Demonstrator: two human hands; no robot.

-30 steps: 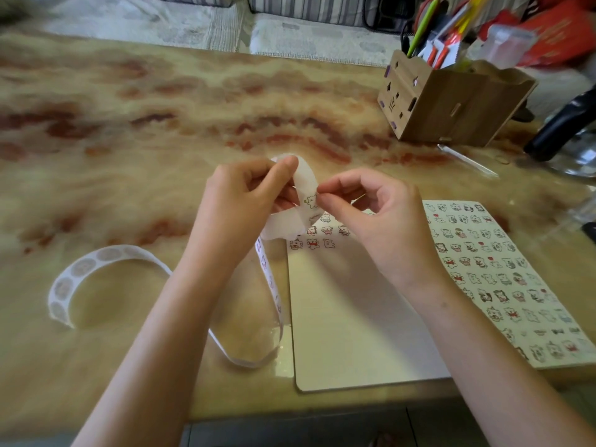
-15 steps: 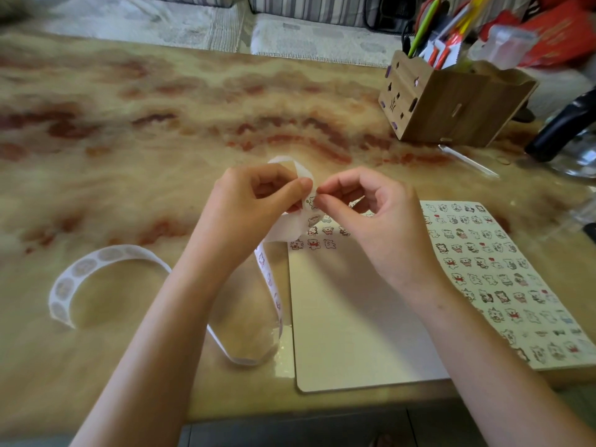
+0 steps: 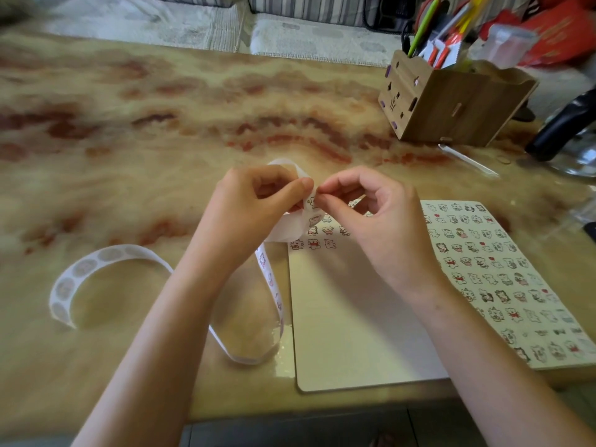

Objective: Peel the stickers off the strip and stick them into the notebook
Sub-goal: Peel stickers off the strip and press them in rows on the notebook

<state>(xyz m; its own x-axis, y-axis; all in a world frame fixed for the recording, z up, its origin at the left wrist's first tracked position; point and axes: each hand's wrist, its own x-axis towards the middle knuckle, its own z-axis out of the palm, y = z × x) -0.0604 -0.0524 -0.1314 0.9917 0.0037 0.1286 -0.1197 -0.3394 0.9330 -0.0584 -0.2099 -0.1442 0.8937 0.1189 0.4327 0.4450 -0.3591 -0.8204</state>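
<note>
A white paper strip [image 3: 109,253] curls on edge across the glossy, marbled tabletop [image 3: 161,124], with round peeled blanks along its far-left stretch. It passes behind the left forearm and loops up to the left hand [image 3: 248,214], whose curled fingers and thumb pinch it. Just beside it, the right hand [image 3: 380,227] nips a small bear sticker [image 3: 312,201] on the strip between thumb and forefinger, its other fingers arched. Below lies the open notebook [image 3: 354,317], its left page mostly blank cream and its right page filled with sticker rows. Far right, a wooden box [image 3: 451,104] holds pens.
</note>
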